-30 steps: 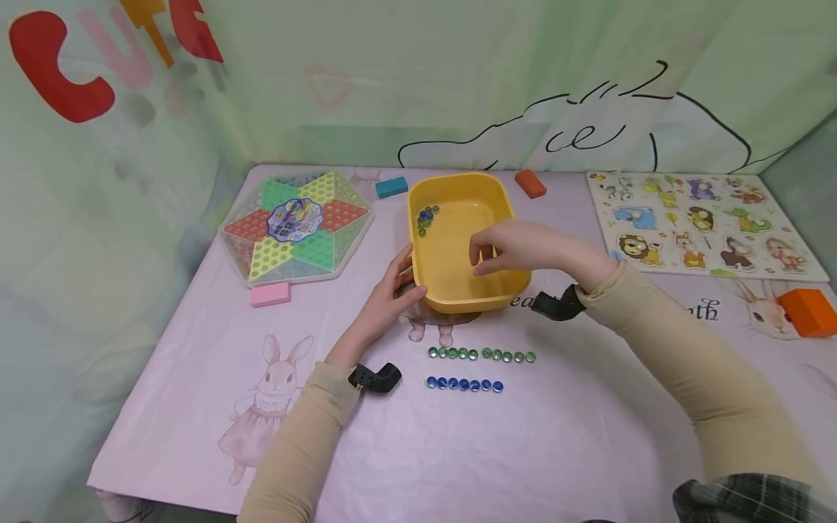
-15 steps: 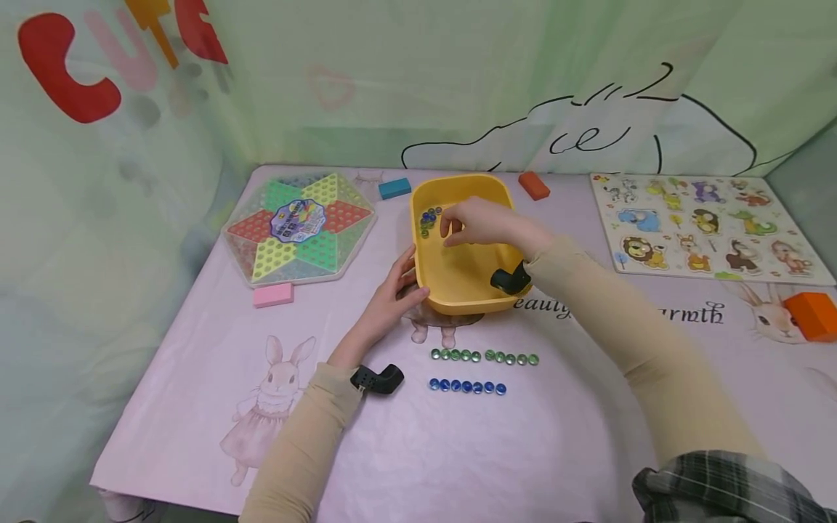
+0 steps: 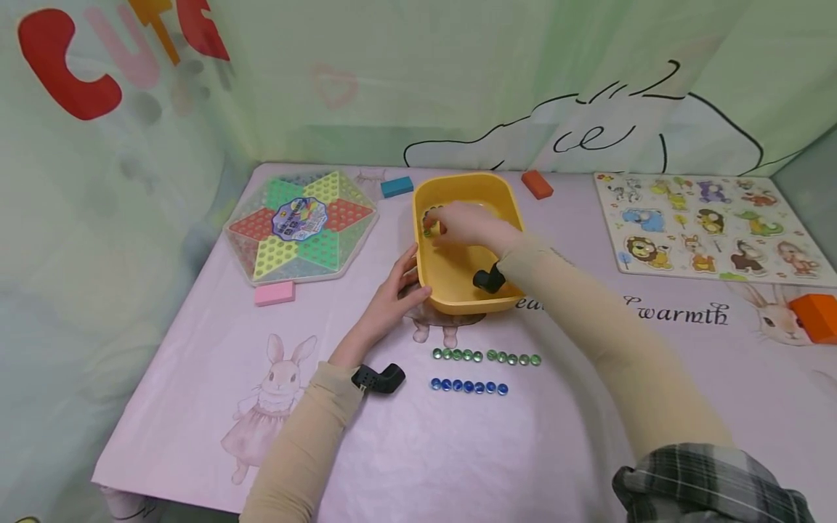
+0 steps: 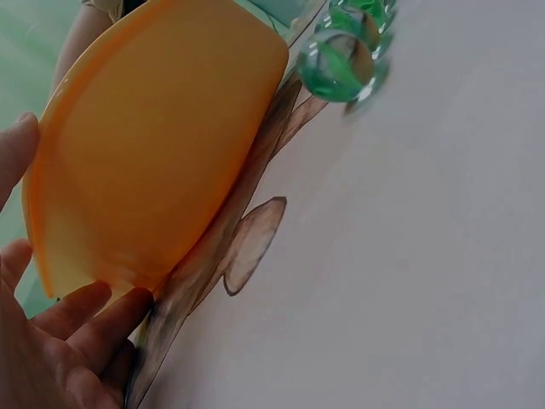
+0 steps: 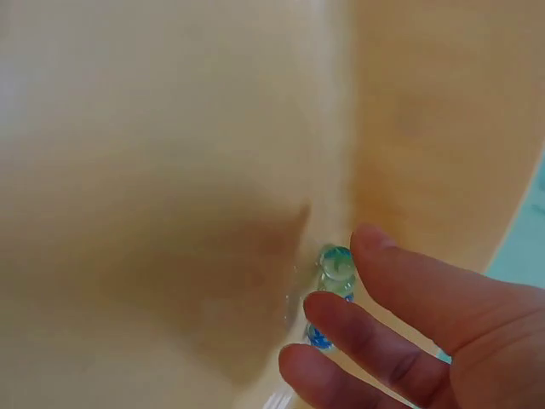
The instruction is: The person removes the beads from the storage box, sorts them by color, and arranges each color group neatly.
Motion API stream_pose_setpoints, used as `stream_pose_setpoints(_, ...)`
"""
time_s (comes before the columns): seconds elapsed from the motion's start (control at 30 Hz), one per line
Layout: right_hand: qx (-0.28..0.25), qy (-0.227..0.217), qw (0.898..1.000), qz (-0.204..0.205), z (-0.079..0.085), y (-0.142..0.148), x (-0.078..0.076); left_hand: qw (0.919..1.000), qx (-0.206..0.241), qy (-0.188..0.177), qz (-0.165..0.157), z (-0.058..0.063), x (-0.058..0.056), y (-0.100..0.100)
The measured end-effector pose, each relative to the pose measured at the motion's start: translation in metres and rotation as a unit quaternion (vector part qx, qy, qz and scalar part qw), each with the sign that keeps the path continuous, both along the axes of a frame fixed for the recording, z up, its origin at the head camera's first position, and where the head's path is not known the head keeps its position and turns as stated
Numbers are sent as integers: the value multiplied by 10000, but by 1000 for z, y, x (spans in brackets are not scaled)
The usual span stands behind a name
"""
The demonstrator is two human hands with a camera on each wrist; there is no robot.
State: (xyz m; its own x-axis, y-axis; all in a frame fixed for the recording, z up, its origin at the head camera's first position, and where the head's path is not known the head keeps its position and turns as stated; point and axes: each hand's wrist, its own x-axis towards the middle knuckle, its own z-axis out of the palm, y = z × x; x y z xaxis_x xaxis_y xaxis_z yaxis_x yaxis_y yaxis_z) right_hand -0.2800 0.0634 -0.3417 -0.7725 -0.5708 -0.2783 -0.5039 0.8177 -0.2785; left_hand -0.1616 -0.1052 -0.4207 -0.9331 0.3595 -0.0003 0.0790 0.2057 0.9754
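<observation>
A yellow plastic basin (image 3: 458, 287) stands at the back middle of the table. My left hand (image 3: 386, 301) rests against its left wall, thumb by the front corner, fingers touching the outside. Inside the basin, my right hand (image 3: 467, 224) reaches to the left wall. In the right wrist view its thumb and fingers stand apart around a small cluster of glass marbles (image 5: 338, 262), green and blue; no grip shows. From the head, that hand covers most of the cluster. Before the basin lie a row of green marbles (image 3: 457, 354) and a row of blue marbles (image 3: 468, 387).
A hexagonal Chinese checkers board (image 3: 301, 229) lies left of the basin, a pink block (image 3: 275, 293) below it. A blue block (image 3: 397, 187) and a red-orange block (image 3: 538, 184) flank the basin. To the right are an animal puzzle board (image 3: 713, 229) and an orange block (image 3: 814, 317).
My right hand has moved left and away from me inside the basin, from its right part to the marbles by the left wall. The left hand has stayed on the basin.
</observation>
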Motion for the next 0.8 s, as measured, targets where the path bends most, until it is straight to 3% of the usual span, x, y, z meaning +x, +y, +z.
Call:
stream_pose_setpoints(0.57,199,-253,9995,0,1,-10,-4,10000,-34,-46,-5,3,0,0)
stream_pose_setpoints(0.8,304,-337,9990,3,-2,-7,-2,9999,-28,-50,-159,27,11,0)
